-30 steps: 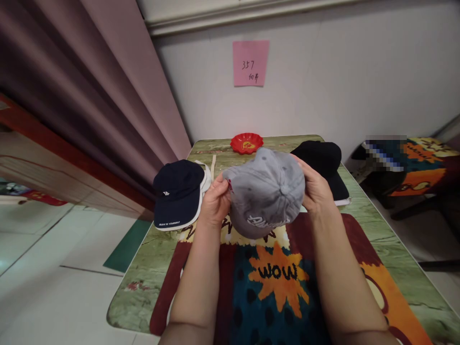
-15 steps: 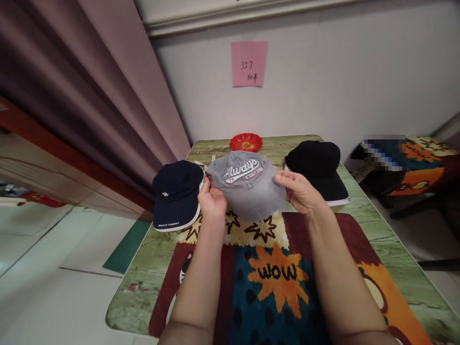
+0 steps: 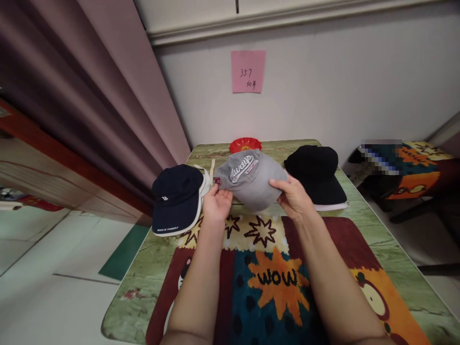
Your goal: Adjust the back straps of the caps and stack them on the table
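Observation:
A grey baseball cap (image 3: 264, 184) with white lettering on its front is held up above the table between both hands. My left hand (image 3: 217, 203) grips its left edge near a small dark red emblem, fingers curled under the cap. On the other side, my right hand (image 3: 294, 194) pinches the brim, thumb on top. A navy cap (image 3: 176, 191) with a pale brim edge lies to the left, over a white cap or strap that is partly hidden. Behind my right hand rests a black cap (image 3: 316, 175), with something pale showing under its brim.
A red scalloped dish (image 3: 245, 144) stands at the table's back edge. The green wood-patterned table (image 3: 125, 287) carries a colourful mat (image 3: 278, 278) marked "WOW". A pink note (image 3: 247, 72) hangs on the wall. At the left is a curtain (image 3: 143, 86); another mat-covered surface (image 3: 427, 167) lies right.
The grey cap has been turned, so its lettering now slants and its brim points more to the right. My right hand has moved slightly left along with the brim.

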A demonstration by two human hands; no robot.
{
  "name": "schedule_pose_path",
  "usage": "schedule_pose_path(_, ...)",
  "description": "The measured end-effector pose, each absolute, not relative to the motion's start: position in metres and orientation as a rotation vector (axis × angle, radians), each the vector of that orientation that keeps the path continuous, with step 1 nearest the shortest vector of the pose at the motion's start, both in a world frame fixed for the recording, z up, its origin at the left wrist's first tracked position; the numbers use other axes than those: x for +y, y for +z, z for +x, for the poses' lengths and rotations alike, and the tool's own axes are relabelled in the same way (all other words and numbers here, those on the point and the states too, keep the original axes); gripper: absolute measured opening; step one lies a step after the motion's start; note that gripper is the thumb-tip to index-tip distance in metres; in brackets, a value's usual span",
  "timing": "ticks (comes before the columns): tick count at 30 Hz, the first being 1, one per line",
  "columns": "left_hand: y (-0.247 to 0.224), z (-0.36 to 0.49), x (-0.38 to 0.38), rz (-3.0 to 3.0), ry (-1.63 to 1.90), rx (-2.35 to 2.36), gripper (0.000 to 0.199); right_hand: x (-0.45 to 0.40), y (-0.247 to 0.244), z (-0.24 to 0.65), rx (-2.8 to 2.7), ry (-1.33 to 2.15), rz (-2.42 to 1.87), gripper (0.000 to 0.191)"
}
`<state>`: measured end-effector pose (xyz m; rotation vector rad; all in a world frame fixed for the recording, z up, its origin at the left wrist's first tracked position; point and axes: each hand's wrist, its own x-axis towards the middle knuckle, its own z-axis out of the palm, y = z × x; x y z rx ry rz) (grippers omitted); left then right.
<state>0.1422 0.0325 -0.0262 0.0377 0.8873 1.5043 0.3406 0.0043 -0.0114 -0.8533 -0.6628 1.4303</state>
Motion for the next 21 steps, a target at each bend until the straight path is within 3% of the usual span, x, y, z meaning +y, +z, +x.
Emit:
schedule_pose_path(9,-0.015,0.152,0.016,0.267,1.324,0.833,0.019,0.04,-0.049,0.435,-0.405,0.747,-0.661,0.029)
schedule_pose_path(15,-0.013,0.148,0.019,0.204,1.364,0.885,0.017,0.059,-0.11,0.495,-0.206,0.696,-1.059,0.013)
schedule_pose_path(21,-0.012,0.15,0.018,0.194,1.368,0.905,0.017,0.064,-0.136,0.51,-0.305,0.579,-1.126,0.022)
